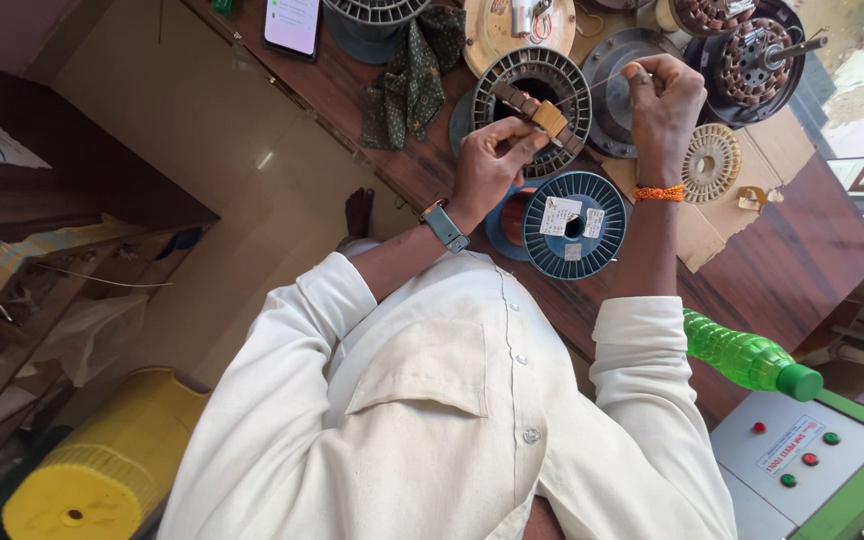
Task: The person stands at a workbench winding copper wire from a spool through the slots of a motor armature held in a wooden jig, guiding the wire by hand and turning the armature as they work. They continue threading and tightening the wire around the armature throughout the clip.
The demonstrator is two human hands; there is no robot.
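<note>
Overhead, I see a wooden workbench point(802, 260) strewn with motor parts. At its middle stands a ring-shaped stator core point(535, 100), most slots seemingly bare, so I judge the winding barely begun. A blue wire spool point(574, 224) lies just beside it, nearer my body. My left hand point(487, 165), fingers pinched together, grips a tan coil former point(544, 115) against the core; my right hand point(664, 105) is closed on thin wire point(592, 84).

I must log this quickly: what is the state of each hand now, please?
Left hand: closed, pinching the coil on the stator.
Right hand: closed, pinching a thin wire.
</note>
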